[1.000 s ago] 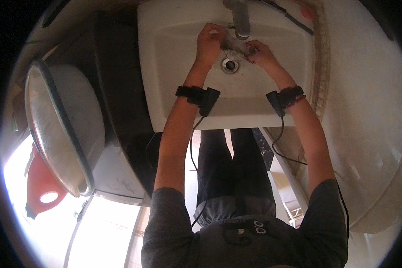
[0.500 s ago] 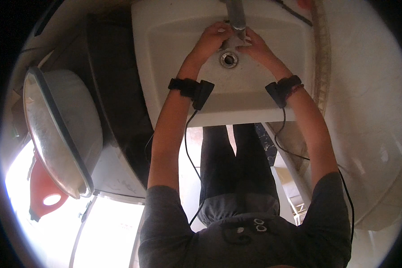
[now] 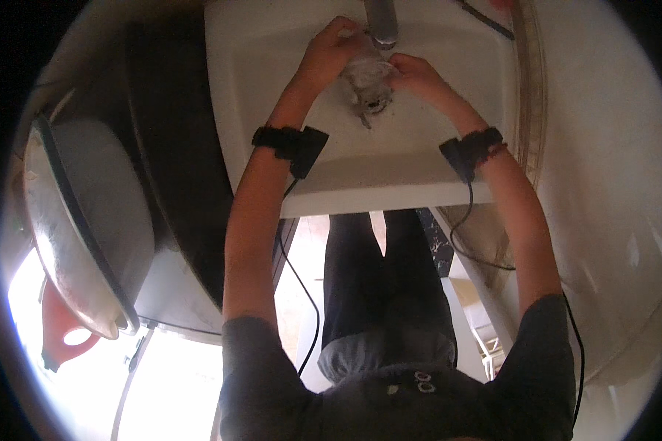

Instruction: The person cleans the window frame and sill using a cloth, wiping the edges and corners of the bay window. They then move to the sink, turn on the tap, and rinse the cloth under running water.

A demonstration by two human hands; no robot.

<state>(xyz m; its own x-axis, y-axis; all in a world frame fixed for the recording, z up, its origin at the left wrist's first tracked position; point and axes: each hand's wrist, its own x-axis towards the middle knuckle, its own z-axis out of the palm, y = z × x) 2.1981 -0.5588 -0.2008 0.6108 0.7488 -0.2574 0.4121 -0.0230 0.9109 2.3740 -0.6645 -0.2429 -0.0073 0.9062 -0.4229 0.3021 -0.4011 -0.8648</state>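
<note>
Over the white sink (image 3: 301,192), just below the faucet (image 3: 382,26), a pale, see-through thing (image 3: 364,65) is held between my two hands. It looks a little like a clear cup or thin plastic, but blur hides its kind. My left hand (image 3: 331,53) is closed on its left upper side, fingers bent. On the other side my right hand (image 3: 413,75) pinches its right edge with thumb and fingers. A greyish streak, perhaps water, runs from beneath it past the drain (image 3: 375,105), which it partly covers.
A big pale basin (image 3: 103,213) with a dark rim leans at the left, an orange-red handled thing (image 3: 60,323) below it. Dark straps with black boxes (image 3: 309,151) sit on both wrists, their cables (image 3: 312,294) hanging down. A tiled wall (image 3: 603,184) stands at the right.
My left hand has moved left and slightly up, away from the faucet. The pale thing shows more fully between the hands, and a greyish streak now lies by the drain.
</note>
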